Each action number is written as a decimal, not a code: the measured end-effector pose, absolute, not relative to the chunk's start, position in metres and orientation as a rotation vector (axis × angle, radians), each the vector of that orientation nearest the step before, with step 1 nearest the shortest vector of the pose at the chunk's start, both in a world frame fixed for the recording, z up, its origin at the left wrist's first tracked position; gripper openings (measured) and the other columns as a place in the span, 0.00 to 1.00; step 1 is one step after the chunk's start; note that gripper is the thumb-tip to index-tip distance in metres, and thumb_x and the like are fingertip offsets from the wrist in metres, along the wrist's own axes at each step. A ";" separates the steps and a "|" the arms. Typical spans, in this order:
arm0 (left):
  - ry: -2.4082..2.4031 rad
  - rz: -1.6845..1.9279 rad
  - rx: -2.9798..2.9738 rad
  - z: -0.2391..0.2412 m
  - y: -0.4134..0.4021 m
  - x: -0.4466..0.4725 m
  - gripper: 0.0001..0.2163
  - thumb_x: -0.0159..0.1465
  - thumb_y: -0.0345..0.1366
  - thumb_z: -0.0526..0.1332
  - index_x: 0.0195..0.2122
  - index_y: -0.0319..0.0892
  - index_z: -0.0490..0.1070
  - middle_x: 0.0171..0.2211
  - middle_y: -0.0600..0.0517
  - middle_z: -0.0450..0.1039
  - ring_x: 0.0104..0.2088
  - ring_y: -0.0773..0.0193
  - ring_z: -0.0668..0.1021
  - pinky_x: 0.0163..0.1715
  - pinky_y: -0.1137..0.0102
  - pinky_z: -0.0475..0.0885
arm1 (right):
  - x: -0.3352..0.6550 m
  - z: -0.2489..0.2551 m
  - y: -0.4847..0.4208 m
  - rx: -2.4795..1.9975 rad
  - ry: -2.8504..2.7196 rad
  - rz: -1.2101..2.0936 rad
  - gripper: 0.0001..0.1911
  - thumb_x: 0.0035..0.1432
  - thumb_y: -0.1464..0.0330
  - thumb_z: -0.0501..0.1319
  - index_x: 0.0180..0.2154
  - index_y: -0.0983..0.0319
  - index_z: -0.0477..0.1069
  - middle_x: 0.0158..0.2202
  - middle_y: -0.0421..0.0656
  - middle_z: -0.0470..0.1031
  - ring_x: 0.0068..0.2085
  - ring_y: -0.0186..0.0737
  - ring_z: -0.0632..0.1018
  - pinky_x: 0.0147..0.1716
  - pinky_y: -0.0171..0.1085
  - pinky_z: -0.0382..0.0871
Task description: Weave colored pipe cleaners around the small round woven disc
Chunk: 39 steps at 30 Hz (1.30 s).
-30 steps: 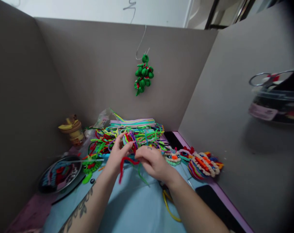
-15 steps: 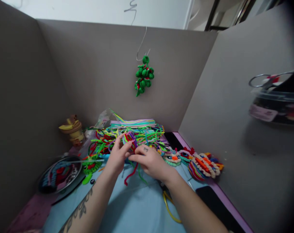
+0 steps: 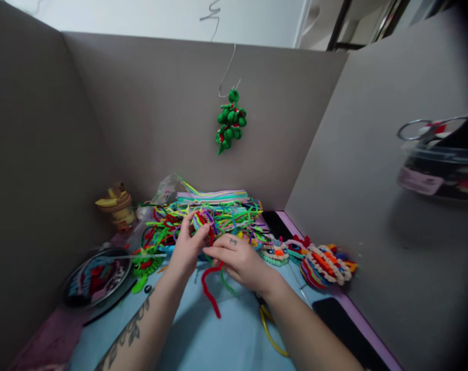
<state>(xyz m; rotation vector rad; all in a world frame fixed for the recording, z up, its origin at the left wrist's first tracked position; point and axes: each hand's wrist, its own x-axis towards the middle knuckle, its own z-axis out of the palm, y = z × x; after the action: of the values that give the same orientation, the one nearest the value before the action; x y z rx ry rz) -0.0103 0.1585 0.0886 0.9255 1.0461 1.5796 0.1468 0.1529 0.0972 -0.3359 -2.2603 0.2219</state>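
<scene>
My left hand (image 3: 187,247) is closed around a small striped multicoloured piece of pipe cleaners (image 3: 200,221), its fingers behind and its thumb in front. Close beside it, my right hand (image 3: 239,257) has thumb and index finger pinched together at a red pipe cleaner (image 3: 207,288), whose loose end hangs below the hands over the blue cloth. A green strand (image 3: 228,285) also dangles under my right hand. The exact spot where the red strand meets the striped piece is hidden by the fingers.
Behind the hands lies a pile of coloured pipe cleaners (image 3: 234,211). Finished fuzzy figures (image 3: 327,265) sit at the right, near a black phone-like slab (image 3: 346,330). Yellow-handled scissors (image 3: 270,335) lie by my right forearm. A round tray (image 3: 97,278) stands left; grey panels (image 3: 172,113) surround the table.
The red pipe cleaner's loose end hangs longer and has swung to the right. The striped piece has turned slightly between my fingers. Both hands stay nearly in place.
</scene>
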 end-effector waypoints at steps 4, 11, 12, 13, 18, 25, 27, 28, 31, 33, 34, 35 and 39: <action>1.123 1.599 1.087 0.088 0.160 -0.011 0.28 0.54 0.41 0.67 0.55 0.46 0.61 0.44 0.49 0.73 0.38 0.63 0.76 0.35 0.73 0.71 | 0.153 0.103 0.146 -0.249 -2.068 0.452 0.17 0.65 0.71 0.49 0.50 0.58 0.72 0.36 0.46 0.75 0.39 0.39 0.75 0.40 0.38 0.71; 1.098 1.462 1.153 0.085 0.159 -0.013 0.31 0.53 0.42 0.68 0.58 0.46 0.63 0.47 0.47 0.73 0.41 0.59 0.77 0.36 0.71 0.72 | 0.167 0.109 0.150 -0.437 -1.910 0.591 0.17 0.60 0.70 0.61 0.51 0.53 0.72 0.39 0.43 0.75 0.41 0.38 0.75 0.41 0.38 0.70; 1.073 1.411 1.132 0.084 0.160 -0.014 0.31 0.54 0.43 0.68 0.58 0.46 0.62 0.46 0.47 0.73 0.40 0.59 0.77 0.34 0.71 0.73 | 0.167 0.109 0.152 -0.491 -1.915 0.579 0.20 0.59 0.71 0.61 0.52 0.53 0.70 0.40 0.43 0.74 0.41 0.38 0.75 0.41 0.38 0.70; 1.054 1.357 1.111 0.082 0.160 -0.014 0.32 0.54 0.44 0.68 0.59 0.46 0.62 0.45 0.47 0.73 0.39 0.59 0.77 0.32 0.72 0.73 | 0.167 0.109 0.154 -0.549 -1.914 0.556 0.21 0.58 0.73 0.61 0.53 0.53 0.70 0.41 0.43 0.73 0.41 0.38 0.74 0.41 0.38 0.70; 1.018 1.166 1.104 0.073 0.161 -0.015 0.33 0.54 0.48 0.67 0.60 0.47 0.61 0.46 0.46 0.72 0.37 0.60 0.77 0.26 0.74 0.72 | 0.163 0.105 0.161 -0.673 -1.931 0.391 0.11 0.58 0.74 0.60 0.41 0.57 0.76 0.36 0.43 0.70 0.39 0.38 0.73 0.40 0.38 0.69; 1.036 1.080 1.195 0.079 0.155 -0.014 0.33 0.56 0.47 0.65 0.62 0.47 0.58 0.46 0.47 0.73 0.42 0.59 0.76 0.30 0.73 0.72 | 0.163 0.103 0.165 -0.697 -1.991 0.268 0.08 0.58 0.73 0.61 0.38 0.58 0.77 0.35 0.44 0.70 0.40 0.40 0.72 0.39 0.39 0.68; 1.046 1.072 1.237 0.080 0.155 -0.014 0.34 0.55 0.47 0.66 0.62 0.46 0.58 0.44 0.47 0.74 0.39 0.60 0.76 0.30 0.73 0.72 | 0.163 0.104 0.165 -0.707 -1.982 0.314 0.07 0.57 0.74 0.61 0.36 0.58 0.77 0.35 0.43 0.70 0.40 0.40 0.72 0.40 0.39 0.68; 1.043 1.072 1.268 0.079 0.155 -0.014 0.34 0.55 0.48 0.66 0.61 0.45 0.58 0.45 0.47 0.73 0.38 0.60 0.76 0.30 0.72 0.71 | 0.163 0.104 0.165 -0.717 -1.969 0.346 0.07 0.56 0.74 0.61 0.35 0.58 0.76 0.35 0.43 0.69 0.40 0.39 0.72 0.40 0.39 0.67; 1.068 1.101 1.368 0.076 0.157 -0.013 0.33 0.54 0.48 0.66 0.59 0.42 0.61 0.47 0.45 0.72 0.36 0.60 0.76 0.30 0.71 0.71 | 0.159 0.104 0.164 -0.784 -1.872 0.478 0.06 0.53 0.75 0.63 0.30 0.59 0.76 0.34 0.41 0.67 0.38 0.37 0.72 0.38 0.37 0.67; 1.145 1.143 1.424 0.074 0.157 -0.011 0.33 0.53 0.46 0.67 0.58 0.41 0.62 0.48 0.45 0.72 0.36 0.60 0.75 0.33 0.70 0.71 | 0.155 0.102 0.164 -0.856 -1.770 0.587 0.04 0.51 0.75 0.64 0.27 0.60 0.74 0.33 0.41 0.65 0.35 0.36 0.71 0.33 0.35 0.66; 1.184 1.170 1.440 0.074 0.157 -0.010 0.33 0.52 0.44 0.68 0.57 0.40 0.62 0.48 0.45 0.72 0.37 0.60 0.75 0.34 0.69 0.71 | 0.152 0.100 0.164 -0.889 -1.718 0.630 0.04 0.50 0.74 0.64 0.26 0.60 0.73 0.33 0.40 0.65 0.34 0.35 0.70 0.32 0.34 0.66; 1.216 1.203 1.448 0.074 0.157 -0.008 0.33 0.51 0.43 0.68 0.57 0.40 0.63 0.48 0.45 0.72 0.37 0.60 0.75 0.36 0.68 0.71 | 0.149 0.099 0.164 -0.915 -1.669 0.660 0.04 0.50 0.74 0.64 0.25 0.61 0.72 0.33 0.40 0.65 0.34 0.35 0.70 0.31 0.34 0.65; 1.236 1.363 1.401 0.076 0.155 -0.001 0.30 0.48 0.39 0.70 0.53 0.42 0.65 0.48 0.45 0.71 0.37 0.59 0.76 0.36 0.68 0.72 | 0.140 0.091 0.166 -0.931 -1.478 0.785 0.04 0.49 0.70 0.63 0.27 0.60 0.68 0.30 0.39 0.66 0.32 0.35 0.69 0.31 0.34 0.65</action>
<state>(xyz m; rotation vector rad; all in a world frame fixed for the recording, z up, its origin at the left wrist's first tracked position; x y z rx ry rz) -0.0007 0.1547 0.0759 1.4013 1.2355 1.3629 0.1399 0.1656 0.0907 -0.9310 -1.4778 0.7850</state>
